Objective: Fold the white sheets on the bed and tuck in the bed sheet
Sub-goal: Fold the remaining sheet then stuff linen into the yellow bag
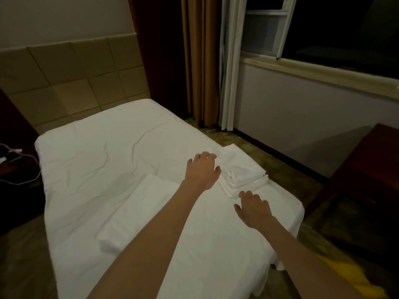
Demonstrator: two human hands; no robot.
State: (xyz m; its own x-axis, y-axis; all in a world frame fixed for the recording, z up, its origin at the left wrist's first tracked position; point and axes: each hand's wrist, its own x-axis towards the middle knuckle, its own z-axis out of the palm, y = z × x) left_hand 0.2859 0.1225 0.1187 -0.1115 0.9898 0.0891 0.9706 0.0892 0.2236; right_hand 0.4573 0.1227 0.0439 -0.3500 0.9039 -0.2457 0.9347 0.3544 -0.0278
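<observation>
A stack of folded white sheets (241,169) lies near the right edge of the bed. My left hand (201,170) rests against the stack's left side with its fingers spread. My right hand (253,207) lies flat on the bed sheet (97,160) just in front of the stack, fingertips at its near edge. A second folded white sheet (138,210) lies to the left, partly hidden by my left forearm. The bed sheet is wrinkled and hangs over the mattress at the near right corner (278,257).
A padded headboard (71,80) stands at the far end. A dark bedside table with a white cable (19,160) is at the left. Curtains (203,61), a window sill (323,74) and a dark wooden table (362,167) line the right.
</observation>
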